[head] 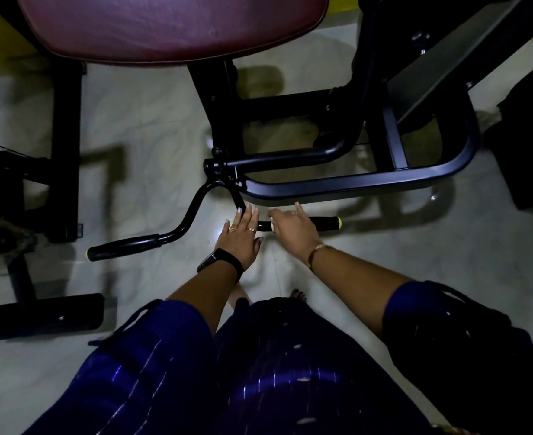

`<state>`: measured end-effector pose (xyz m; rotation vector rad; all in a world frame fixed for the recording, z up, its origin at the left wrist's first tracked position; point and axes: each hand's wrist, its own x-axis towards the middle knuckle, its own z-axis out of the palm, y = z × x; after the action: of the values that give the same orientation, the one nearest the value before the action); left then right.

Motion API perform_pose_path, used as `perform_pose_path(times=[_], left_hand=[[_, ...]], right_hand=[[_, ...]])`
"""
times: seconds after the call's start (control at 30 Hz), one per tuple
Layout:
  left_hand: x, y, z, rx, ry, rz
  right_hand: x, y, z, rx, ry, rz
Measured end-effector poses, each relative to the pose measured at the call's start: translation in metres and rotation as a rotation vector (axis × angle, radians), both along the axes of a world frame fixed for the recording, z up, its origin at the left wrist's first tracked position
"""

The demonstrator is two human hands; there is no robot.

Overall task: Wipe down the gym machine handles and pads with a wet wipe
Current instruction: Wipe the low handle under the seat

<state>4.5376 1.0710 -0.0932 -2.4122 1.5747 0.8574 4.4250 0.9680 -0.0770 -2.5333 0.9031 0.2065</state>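
1. Though the light is poor, the biggest thing reads clearly: a maroon seat pad (171,26) fills the top of the head view, well apart from both hands and beyond them.
2. Black machine frame (353,180) loops below the pad; its lower tube runs left-right just beyond the fingertips and crowds any reach past the bar.
3. Curved handlebar (193,211) hangs off the frame's pivot. Its long axis lies roughly left-right across the person's front, over a pale floor (152,127).
4. Left grip (124,246) sits off to the left, untouched, well clear of the hands; the left hand is the nearer one.
5. Right grip (324,223), yellow-capped, pokes out past the right hand (293,229), which lies over the bar with fingers loosely spread, not closed round it.
6. Left hand (241,235) rests flat at the bar's bend, fingers extended and slightly apart.
7. Wet wipe: a bright white patch (219,232) shows beside the left hand; cannot tell whether it is the wipe or glare.
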Motion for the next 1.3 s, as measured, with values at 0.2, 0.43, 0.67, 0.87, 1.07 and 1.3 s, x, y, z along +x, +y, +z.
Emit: perform_pose_path(times=[0.2,0.43,0.67,0.87,1.07,1.3], left_hand=[[0.001,-0.001,0.003,0.007,0.013,0.002],[-0.001,-0.001,0.000,-0.016,0.021,0.027],[-0.002,0.000,0.001,-0.008,0.021,0.033],[-0.004,0.000,0.000,-0.003,-0.003,0.026],[-0.005,0.000,-0.001,-0.005,-0.022,0.022],[-0.011,-0.004,0.003,-0.014,0.028,0.105]], right_hand=[[0.004,-0.018,0.005,0.163,0.062,-0.105],[-0.045,0.005,-0.035,-0.183,-0.213,0.140],[-0.003,-0.024,0.000,0.309,0.025,-0.083],[0.000,-0.005,-0.006,0.088,-0.076,-0.065],[-0.039,0.011,-0.024,-0.225,0.041,0.143],[-0.008,-0.024,0.001,-0.019,0.272,0.099]])
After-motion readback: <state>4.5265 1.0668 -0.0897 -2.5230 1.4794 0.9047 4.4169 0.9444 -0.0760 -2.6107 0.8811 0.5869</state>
